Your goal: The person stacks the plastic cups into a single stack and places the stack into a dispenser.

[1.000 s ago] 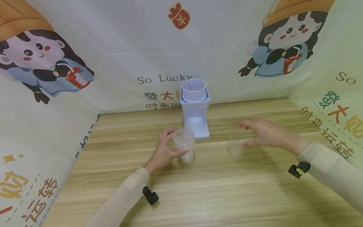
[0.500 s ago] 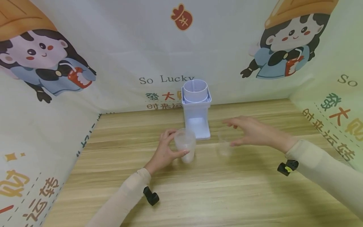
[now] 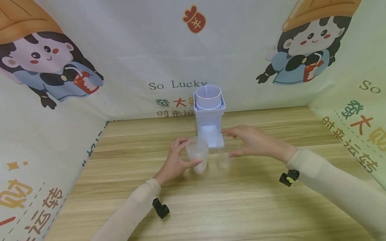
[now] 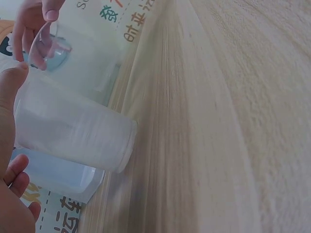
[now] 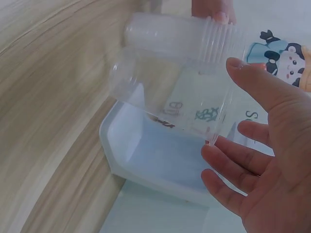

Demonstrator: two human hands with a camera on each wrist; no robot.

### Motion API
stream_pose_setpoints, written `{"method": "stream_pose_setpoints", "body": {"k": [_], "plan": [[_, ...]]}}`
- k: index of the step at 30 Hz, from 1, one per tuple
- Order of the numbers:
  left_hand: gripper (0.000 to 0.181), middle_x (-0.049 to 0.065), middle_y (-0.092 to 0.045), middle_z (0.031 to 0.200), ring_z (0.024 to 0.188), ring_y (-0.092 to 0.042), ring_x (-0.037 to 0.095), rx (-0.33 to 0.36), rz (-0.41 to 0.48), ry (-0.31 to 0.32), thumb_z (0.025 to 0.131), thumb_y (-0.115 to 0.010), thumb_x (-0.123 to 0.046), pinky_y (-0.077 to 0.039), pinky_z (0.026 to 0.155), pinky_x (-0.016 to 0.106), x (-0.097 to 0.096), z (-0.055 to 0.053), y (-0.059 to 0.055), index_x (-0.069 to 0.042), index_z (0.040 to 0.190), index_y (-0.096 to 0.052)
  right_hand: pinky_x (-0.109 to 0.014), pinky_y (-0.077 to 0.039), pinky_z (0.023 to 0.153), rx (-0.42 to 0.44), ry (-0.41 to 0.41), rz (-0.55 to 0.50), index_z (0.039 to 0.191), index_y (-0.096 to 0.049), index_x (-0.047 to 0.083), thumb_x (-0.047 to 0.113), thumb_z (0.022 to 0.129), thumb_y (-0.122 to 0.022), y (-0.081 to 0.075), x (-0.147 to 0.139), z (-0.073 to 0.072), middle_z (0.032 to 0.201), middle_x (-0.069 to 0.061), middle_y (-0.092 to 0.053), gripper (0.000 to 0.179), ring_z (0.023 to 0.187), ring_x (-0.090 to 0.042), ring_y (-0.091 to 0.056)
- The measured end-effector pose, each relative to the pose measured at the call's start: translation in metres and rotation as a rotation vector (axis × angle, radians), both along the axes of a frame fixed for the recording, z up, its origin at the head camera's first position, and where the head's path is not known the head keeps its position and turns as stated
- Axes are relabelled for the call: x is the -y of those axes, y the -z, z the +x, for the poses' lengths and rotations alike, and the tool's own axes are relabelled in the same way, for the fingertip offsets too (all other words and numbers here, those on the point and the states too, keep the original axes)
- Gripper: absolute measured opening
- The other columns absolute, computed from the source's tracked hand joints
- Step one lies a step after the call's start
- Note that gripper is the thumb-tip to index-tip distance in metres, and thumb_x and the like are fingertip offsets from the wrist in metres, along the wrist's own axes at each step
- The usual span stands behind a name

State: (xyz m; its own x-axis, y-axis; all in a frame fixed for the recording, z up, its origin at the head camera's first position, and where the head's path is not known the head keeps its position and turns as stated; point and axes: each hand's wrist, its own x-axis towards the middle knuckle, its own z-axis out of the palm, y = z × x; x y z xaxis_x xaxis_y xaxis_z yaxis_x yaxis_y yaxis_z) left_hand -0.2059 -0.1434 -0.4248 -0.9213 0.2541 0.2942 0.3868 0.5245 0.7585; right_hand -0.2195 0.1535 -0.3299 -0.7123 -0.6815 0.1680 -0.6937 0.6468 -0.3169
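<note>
My left hand (image 3: 175, 161) grips a nested stack of clear plastic cups (image 3: 198, 163), upright on or just above the table; several stacked rims show on the cup stack (image 5: 187, 36) in the right wrist view. From the right, my right hand (image 3: 256, 143) holds a single clear plastic cup (image 3: 223, 159) near its rim, between thumb and fingers. That cup (image 5: 165, 92) looks empty and hangs slightly tilted beside the stack. Behind both hands stands a pale lilac plastic holder (image 3: 209, 117), with a round tube on top and an open lower front.
The wood-grain table (image 3: 211, 207) runs from the holder toward the person. A printed cloth (image 3: 144, 53) with cartoon figures closes off the back and both sides. A black camera (image 3: 161, 208) sits on each wrist.
My right hand has moved left with the single cup, bringing it close to the stack. The left hand keeps its grip on the stack in nearly the same place.
</note>
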Motion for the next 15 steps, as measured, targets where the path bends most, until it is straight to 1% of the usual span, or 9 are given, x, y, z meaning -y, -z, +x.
{"method": "stream_pose_setpoints", "body": {"k": [5,9,12,15], "plan": [[0.065,0.010,-0.047,0.138,0.132,-0.034,0.032,0.009,-0.003,-0.001,0.073,-0.088,-0.028,-0.033,0.109,0.060,0.000,-0.001,0.000,-0.016,0.132,-0.061,-0.045,-0.055,0.092,0.002,-0.006,0.000,0.143,-0.050,0.008,0.038,0.077,-0.084,-0.004,0.008,0.000,0.130,-0.015,-0.064,0.080,0.110,-0.029,-0.065],[0.065,0.010,-0.047,0.138,0.132,-0.034,0.033,0.008,-0.004,-0.001,0.073,-0.088,-0.028,-0.033,0.109,0.060,0.000,0.000,0.000,-0.017,0.131,-0.061,-0.046,-0.055,0.091,-0.031,-0.035,-0.014,0.142,-0.049,0.006,0.035,0.078,-0.084,-0.010,0.012,0.000,0.128,-0.018,-0.064,0.079,0.108,-0.030,-0.065],[0.065,0.010,-0.047,0.137,0.132,-0.035,0.033,0.003,-0.006,-0.004,0.073,-0.088,-0.028,-0.034,0.109,0.060,0.000,0.001,0.000,-0.017,0.131,-0.061,-0.046,-0.056,0.089,-0.054,-0.054,-0.017,0.141,-0.051,0.006,0.034,0.078,-0.084,-0.016,0.015,-0.001,0.127,-0.019,-0.065,0.077,0.107,-0.031,-0.066],[0.065,0.011,-0.047,0.138,0.132,-0.035,0.033,0.000,-0.008,-0.001,0.073,-0.088,-0.027,-0.034,0.109,0.060,0.000,0.000,0.000,-0.017,0.131,-0.061,-0.045,-0.055,0.090,-0.071,-0.047,0.000,0.142,-0.051,0.008,0.036,0.077,-0.084,-0.025,0.017,-0.003,0.125,-0.015,-0.066,0.078,0.107,-0.029,-0.066]]}}
